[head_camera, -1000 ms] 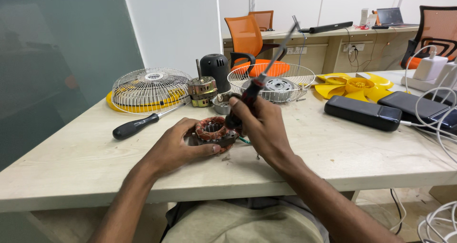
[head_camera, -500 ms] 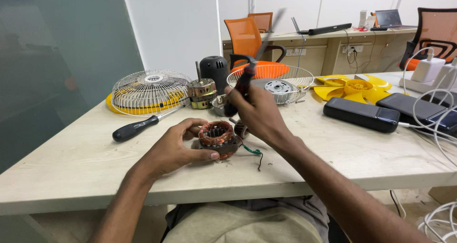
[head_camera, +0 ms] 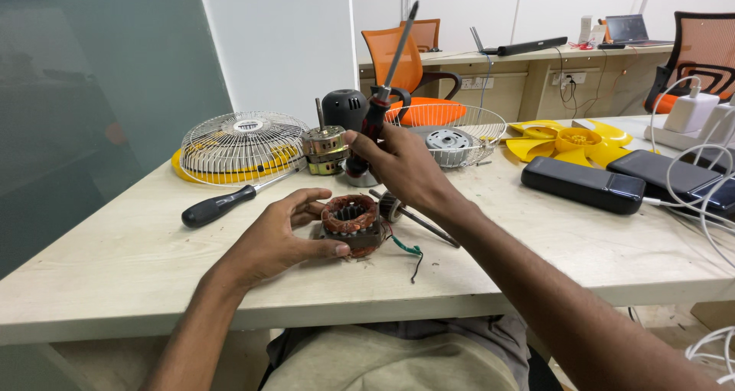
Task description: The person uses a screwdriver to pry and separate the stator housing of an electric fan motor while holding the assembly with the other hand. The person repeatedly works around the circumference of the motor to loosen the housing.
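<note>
My left hand (head_camera: 282,236) cups a motor stator (head_camera: 351,223) with copper windings, which rests on the light wooden table (head_camera: 115,276). Green and black wires (head_camera: 409,252) trail from the stator to the right. My right hand (head_camera: 402,165) is raised above it, gripping a red-and-black screwdriver (head_camera: 387,89) with its shaft pointing up. A rotor with its long shaft (head_camera: 406,213) lies on the table just behind the stator, under my right wrist.
A second black-handled screwdriver (head_camera: 218,205) lies to the left. Behind stand two wire fan guards (head_camera: 241,146) (head_camera: 459,131), a motor part (head_camera: 325,148), a black motor cover (head_camera: 344,108), and a yellow fan blade (head_camera: 570,140). Black power banks (head_camera: 582,184) and white cables (head_camera: 689,184) occupy the right.
My right hand has lifted the screwdriver from near the stator and swung its shaft upright. My left hand has kept hold of the stator on the table.
</note>
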